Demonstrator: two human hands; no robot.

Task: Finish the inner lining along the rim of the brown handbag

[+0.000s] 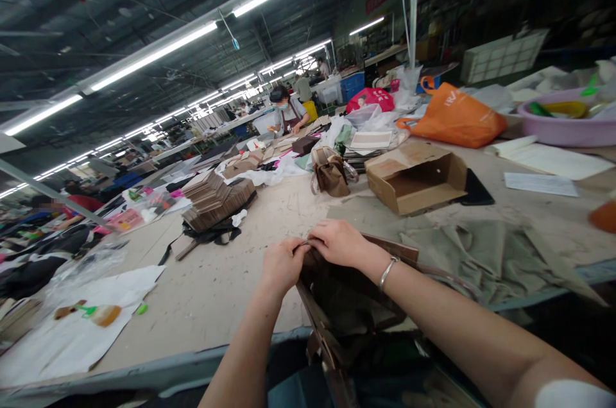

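Observation:
A dark brown leather bag lies at the near edge of the worktable, partly hanging off it. My left hand is closed in a pinch on the bag's top edge. My right hand, with a silver bracelet on the wrist, is closed on the same edge, touching the left hand. What the fingertips pinch between them is too small to make out. Olive-grey fabric lies to the right of the bag.
An open cardboard box, a small brown handbag and a stack of brown leather pieces sit further back. White paper lies left, an orange bag and a lilac basin right. A person works far off.

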